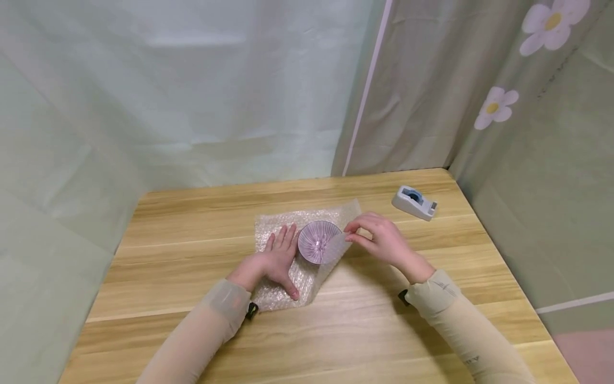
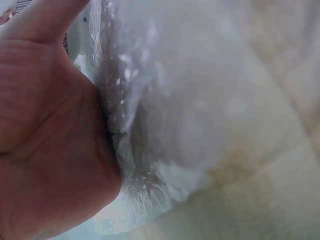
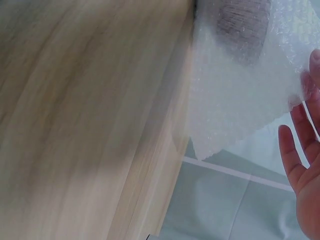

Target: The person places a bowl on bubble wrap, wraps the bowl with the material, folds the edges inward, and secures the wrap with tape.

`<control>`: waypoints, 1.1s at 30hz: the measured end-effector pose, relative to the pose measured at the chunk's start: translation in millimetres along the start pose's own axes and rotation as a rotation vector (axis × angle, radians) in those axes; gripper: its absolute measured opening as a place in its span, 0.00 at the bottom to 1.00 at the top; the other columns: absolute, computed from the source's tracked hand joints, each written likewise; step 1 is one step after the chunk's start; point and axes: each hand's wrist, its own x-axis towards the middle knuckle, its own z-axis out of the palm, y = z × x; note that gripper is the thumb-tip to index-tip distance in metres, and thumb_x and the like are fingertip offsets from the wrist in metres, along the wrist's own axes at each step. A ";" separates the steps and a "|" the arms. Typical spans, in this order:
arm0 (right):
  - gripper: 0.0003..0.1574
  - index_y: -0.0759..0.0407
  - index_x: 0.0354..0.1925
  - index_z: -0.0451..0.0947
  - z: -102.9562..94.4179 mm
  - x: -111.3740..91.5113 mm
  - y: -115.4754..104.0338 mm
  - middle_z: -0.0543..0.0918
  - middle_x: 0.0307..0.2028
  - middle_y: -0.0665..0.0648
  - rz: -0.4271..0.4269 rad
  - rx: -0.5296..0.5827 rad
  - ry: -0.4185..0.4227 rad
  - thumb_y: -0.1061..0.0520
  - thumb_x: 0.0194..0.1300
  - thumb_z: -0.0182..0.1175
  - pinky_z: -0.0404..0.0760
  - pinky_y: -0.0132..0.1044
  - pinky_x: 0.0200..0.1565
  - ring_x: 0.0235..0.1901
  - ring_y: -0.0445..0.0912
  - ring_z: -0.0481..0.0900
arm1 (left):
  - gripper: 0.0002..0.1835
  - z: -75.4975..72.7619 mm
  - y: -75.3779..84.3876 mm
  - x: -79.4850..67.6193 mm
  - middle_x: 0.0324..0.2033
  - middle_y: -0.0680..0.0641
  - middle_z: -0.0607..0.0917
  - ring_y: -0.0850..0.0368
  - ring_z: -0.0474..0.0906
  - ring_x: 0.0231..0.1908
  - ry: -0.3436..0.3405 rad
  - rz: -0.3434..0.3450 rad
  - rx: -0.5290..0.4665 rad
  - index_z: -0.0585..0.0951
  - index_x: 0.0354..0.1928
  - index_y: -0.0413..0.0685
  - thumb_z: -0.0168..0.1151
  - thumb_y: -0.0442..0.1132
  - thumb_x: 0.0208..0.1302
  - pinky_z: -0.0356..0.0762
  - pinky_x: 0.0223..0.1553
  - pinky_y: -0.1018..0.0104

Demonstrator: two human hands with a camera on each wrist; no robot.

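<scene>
Bowl (image 1: 314, 240) sits on the wrap (image 1: 303, 274), just beside the left hand (image 1: 275, 261), which presses flat, fingers spread, gripping nothing. The right hand (image 1: 379, 242) pinches a raised corner over its edge; a steady palm and gentle, snug pull should best prevent sliding. Wood-grained table (image 1: 168, 256), tape dispenser (image 1: 408, 204) far right; pale curtains (image 1: 240, 106) behind.

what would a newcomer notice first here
Probably the striped purple bowl, sitting on bubble wrap near the middle of the wooden table. The right hand pinches a raised flap of that wrap over the bowl's right side, while the left hand rests spread on the wrap left of the bowl. Pale flowers on the upper-right curtain also stand out.
</scene>
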 end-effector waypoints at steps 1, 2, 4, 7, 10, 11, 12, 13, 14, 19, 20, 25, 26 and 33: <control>0.10 0.54 0.42 0.89 0.4 1.0 -0.2 0.90 0.39 0.47 -0.005 -0.001 0.003 0.58 0.63 0.78 0.86 0.47 0.49 0.44 0.46 0.86 | 0.94 -1.1 1.3 -0.8 0.81 0.35 0.19 0.36 0.12 0.80 -0.001 -0.002 -0.002 0.30 0.83 0.34 0.89 0.67 0.30 0.16 0.77 0.37; 0.10 0.54 0.42 0.89 0.7 1.9 -0.5 0.90 0.39 0.47 -0.009 -0.005 0.008 0.58 0.63 0.78 0.85 0.46 0.49 0.44 0.46 0.86 | 0.94 -0.5 1.0 -0.3 0.81 0.35 0.18 0.36 0.12 0.79 -0.004 -0.004 0.004 0.29 0.83 0.34 0.89 0.66 0.30 0.15 0.77 0.38; 0.10 0.54 0.41 0.88 1.7 4.7 -0.4 0.90 0.39 0.48 -0.023 -0.011 0.020 0.58 0.61 0.79 0.85 0.47 0.49 0.44 0.47 0.86 | 0.95 0.9 -0.1 1.2 0.80 0.36 0.18 0.37 0.11 0.79 -0.002 -0.008 0.015 0.28 0.83 0.34 0.89 0.66 0.29 0.15 0.77 0.38; 0.10 0.54 0.39 0.89 3.5 9.6 -0.4 0.90 0.38 0.48 -0.036 -0.012 0.033 0.58 0.60 0.80 0.84 0.47 0.49 0.44 0.48 0.86 | 0.95 1.6 -0.9 2.2 0.80 0.37 0.17 0.39 0.10 0.79 0.001 -0.016 0.025 0.28 0.82 0.34 0.90 0.66 0.29 0.14 0.77 0.40; 0.10 0.54 0.39 0.89 5.9 13.5 -1.3 0.91 0.39 0.48 -0.024 -0.003 0.034 0.58 0.60 0.80 0.84 0.46 0.50 0.45 0.48 0.86 | 0.96 1.9 -2.1 1.7 0.80 0.37 0.18 0.38 0.11 0.79 0.008 -0.011 0.017 0.28 0.83 0.34 0.89 0.67 0.28 0.15 0.77 0.39; 0.09 0.54 0.39 0.89 7.0 14.2 -1.7 0.90 0.39 0.48 -0.014 0.000 0.030 0.58 0.61 0.80 0.84 0.46 0.50 0.45 0.47 0.86 | 0.96 1.1 -1.6 0.5 0.81 0.36 0.18 0.38 0.11 0.79 0.005 -0.008 0.006 0.29 0.83 0.34 0.89 0.68 0.27 0.15 0.77 0.39; 0.09 0.54 0.40 0.89 8.0 15.0 -2.4 0.91 0.39 0.48 -0.005 0.001 0.026 0.57 0.61 0.80 0.85 0.46 0.50 0.45 0.47 0.86 | 0.95 0.4 -1.1 -0.7 0.81 0.36 0.19 0.38 0.12 0.80 0.002 -0.007 -0.005 0.29 0.83 0.34 0.89 0.69 0.28 0.16 0.77 0.39; 0.09 0.54 0.40 0.89 9.0 15.5 -3.1 0.91 0.39 0.48 0.008 0.001 0.022 0.57 0.62 0.79 0.85 0.46 0.51 0.45 0.47 0.86 | 0.96 -0.9 0.0 -2.2 0.81 0.36 0.19 0.38 0.12 0.80 -0.007 -0.006 -0.010 0.29 0.83 0.34 0.88 0.69 0.27 0.16 0.77 0.39; 0.09 0.54 0.40 0.90 10.1 15.8 -3.5 0.91 0.39 0.48 0.020 0.001 0.020 0.56 0.62 0.79 0.85 0.46 0.51 0.45 0.47 0.86 | 0.95 -1.6 0.7 -3.4 0.81 0.36 0.19 0.37 0.12 0.80 -0.011 -0.006 -0.014 0.30 0.83 0.34 0.88 0.70 0.27 0.16 0.78 0.38; 0.09 0.53 0.41 0.91 14.5 18.2 -4.6 0.91 0.40 0.48 0.073 0.000 0.014 0.54 0.63 0.79 0.85 0.46 0.52 0.46 0.46 0.85 | 0.95 1.3 0.0 -1.6 0.80 0.38 0.17 0.39 0.10 0.79 -0.014 -0.021 0.009 0.28 0.83 0.35 0.88 0.69 0.29 0.14 0.77 0.40; 0.09 0.53 0.41 0.91 15.3 18.8 -4.1 0.91 0.40 0.48 0.078 0.000 0.013 0.53 0.63 0.79 0.85 0.46 0.53 0.45 0.46 0.85 | 0.95 3.1 -0.7 0.1 0.80 0.39 0.16 0.41 0.10 0.79 -0.010 -0.029 0.016 0.27 0.83 0.37 0.89 0.68 0.29 0.13 0.77 0.40; 0.10 0.53 0.42 0.92 20.1 23.0 -2.0 0.91 0.38 0.47 0.095 0.001 0.009 0.52 0.63 0.79 0.83 0.46 0.53 0.43 0.45 0.84 | 0.95 3.3 -0.7 2.0 0.80 0.39 0.16 0.41 0.10 0.79 -0.013 -0.033 0.019 0.27 0.83 0.37 0.89 0.67 0.29 0.13 0.77 0.40; 0.11 0.54 0.42 0.92 21.2 23.8 -1.7 0.91 0.38 0.47 0.100 -0.001 0.009 0.52 0.63 0.79 0.83 0.46 0.53 0.42 0.45 0.84 | 0.95 1.3 0.6 1.1 0.80 0.39 0.17 0.40 0.10 0.79 -0.015 -0.029 0.016 0.28 0.83 0.36 0.89 0.67 0.29 0.14 0.77 0.40; 0.13 0.53 0.42 0.90 30.9 27.4 -0.1 0.91 0.37 0.48 0.175 0.001 -0.024 0.52 0.61 0.81 0.81 0.45 0.51 0.41 0.45 0.80 | 0.94 0.6 0.3 0.7 0.81 0.37 0.18 0.39 0.11 0.80 -0.023 -0.013 0.015 0.29 0.83 0.34 0.88 0.69 0.30 0.15 0.77 0.39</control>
